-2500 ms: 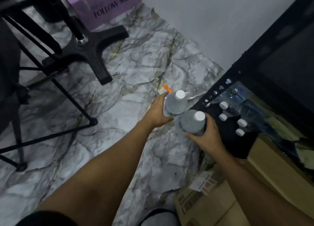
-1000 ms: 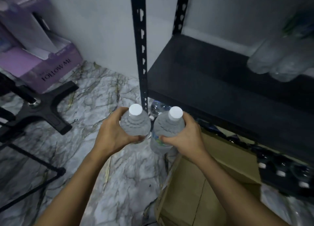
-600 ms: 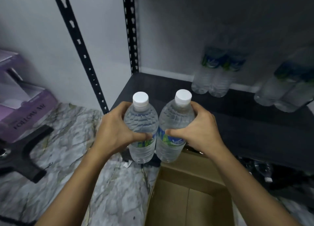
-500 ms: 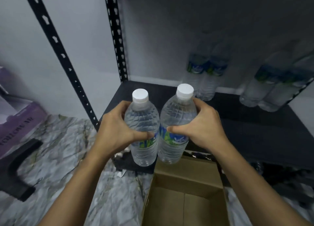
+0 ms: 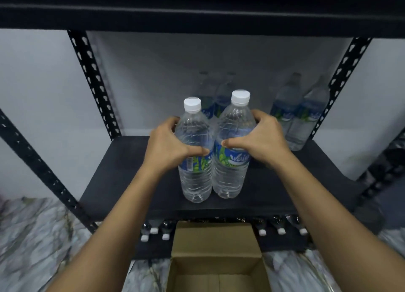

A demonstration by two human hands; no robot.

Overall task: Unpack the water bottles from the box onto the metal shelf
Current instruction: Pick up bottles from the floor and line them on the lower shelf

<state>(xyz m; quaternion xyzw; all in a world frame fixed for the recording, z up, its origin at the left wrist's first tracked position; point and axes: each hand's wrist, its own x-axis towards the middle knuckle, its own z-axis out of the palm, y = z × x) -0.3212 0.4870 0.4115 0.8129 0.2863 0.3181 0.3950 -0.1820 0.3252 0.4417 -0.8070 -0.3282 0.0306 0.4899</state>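
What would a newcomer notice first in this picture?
At the centre, the left hand grips the left bottle and the right hand the right bottle, both clear and white-capped, side by side over the black shelf. Behind them more bottles stand at the back; an open cardboard box lies below.

Colours and patterns. The left bottle and right bottle are clear, ribbed plastic. Each is topped by a white cap and banded by a blue label with green leaf shapes and white lettering. The rear bottles carry the same blue-and-green bands. The shelf board is matt black; its uprights are black too — patterned with a regular row of punched slots. The wall is pale grey-white. The floor is white-grey marble with darker veining. The cardboard box is plain tan-brown. The lower bottles show white caps.
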